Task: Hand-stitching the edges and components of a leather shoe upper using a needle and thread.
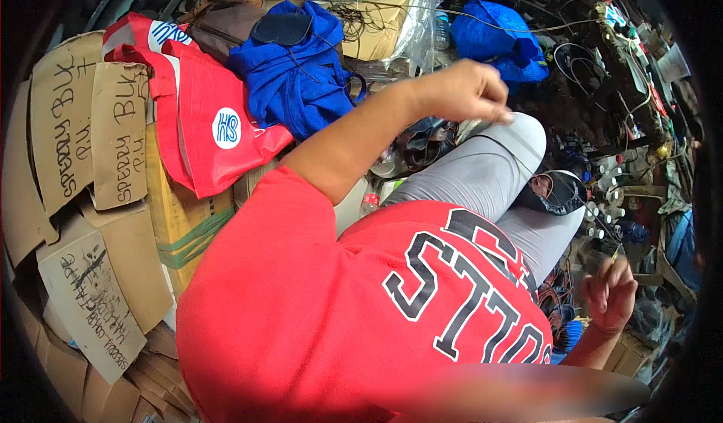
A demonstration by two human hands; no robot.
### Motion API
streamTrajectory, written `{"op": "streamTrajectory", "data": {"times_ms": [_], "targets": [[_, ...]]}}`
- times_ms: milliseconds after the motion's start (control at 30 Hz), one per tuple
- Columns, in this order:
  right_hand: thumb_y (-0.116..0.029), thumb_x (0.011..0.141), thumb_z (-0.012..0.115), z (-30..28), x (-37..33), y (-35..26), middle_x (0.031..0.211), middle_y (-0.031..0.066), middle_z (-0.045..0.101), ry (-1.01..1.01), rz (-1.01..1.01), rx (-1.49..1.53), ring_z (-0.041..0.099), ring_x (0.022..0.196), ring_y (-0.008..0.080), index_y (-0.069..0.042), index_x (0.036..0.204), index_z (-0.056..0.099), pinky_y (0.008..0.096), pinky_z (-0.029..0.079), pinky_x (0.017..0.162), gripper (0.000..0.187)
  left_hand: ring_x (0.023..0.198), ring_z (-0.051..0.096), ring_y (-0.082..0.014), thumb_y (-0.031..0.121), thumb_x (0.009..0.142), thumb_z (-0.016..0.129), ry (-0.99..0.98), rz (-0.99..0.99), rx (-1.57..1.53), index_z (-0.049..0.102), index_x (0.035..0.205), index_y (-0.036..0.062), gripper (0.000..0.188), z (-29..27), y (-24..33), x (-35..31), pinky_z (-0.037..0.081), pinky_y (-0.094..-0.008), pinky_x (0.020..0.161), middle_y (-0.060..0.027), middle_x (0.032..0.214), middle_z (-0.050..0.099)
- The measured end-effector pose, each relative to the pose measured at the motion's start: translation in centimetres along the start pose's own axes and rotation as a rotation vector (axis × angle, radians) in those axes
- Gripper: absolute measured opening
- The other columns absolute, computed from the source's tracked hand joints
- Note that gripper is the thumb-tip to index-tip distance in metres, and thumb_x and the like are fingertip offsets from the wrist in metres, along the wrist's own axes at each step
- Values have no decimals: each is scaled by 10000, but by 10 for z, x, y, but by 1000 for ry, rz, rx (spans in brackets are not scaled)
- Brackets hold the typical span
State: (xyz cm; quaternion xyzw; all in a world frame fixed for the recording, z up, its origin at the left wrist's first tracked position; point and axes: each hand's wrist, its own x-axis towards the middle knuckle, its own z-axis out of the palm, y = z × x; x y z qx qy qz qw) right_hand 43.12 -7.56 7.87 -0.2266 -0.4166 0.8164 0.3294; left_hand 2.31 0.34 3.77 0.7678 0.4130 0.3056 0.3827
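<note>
My left hand [468, 92] is raised over my left knee, its fingers curled in a pinch. What they hold, if anything, is too small to make out. A dark line, like a thread or a seam, crosses the grey trousers [459, 171] below it. Off to the right, my right hand [608, 291] has its fingers bent together, with a thin, pale, pointed thing [615, 255] sticking up from the fingertips. Between my legs rests a black piece of footwear [561, 193], partly hidden, its opening showing a brownish inside. Neither hand touches it.
Flattened cardboard boxes [113, 265] pile up at left. Beside them lie a red bag [207, 114] and a blue cloth [294, 69]. A blue plastic bag [501, 39] sits at the back. Small bottles [610, 190], wires and clutter crowd the right side.
</note>
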Motion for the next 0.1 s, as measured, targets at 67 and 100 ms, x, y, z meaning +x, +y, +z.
{"op": "streamTrajectory", "data": {"times_ms": [67, 100], "targets": [[-450, 880, 590, -5, 2, 7, 788, 50, 501, 261, -106, -175, 388, 498, 83, -41, 967, 510, 252, 347, 526, 426, 787, 534, -183, 296, 771, 722, -204, -70, 77, 664, 723, 50, 258, 9, -28, -9, 421, -308, 705, -63, 757, 562], [-450, 880, 590, -6, 2, 8, 788, 50, 501, 264, -106, -172, 388, 498, 83, -41, 967, 510, 252, 347, 526, 426, 921, 554, -202, 309, 765, 724, -308, -134, 151, 697, 805, 73, 241, 9, -38, -13, 419, -310, 811, -99, 903, 597]]}}
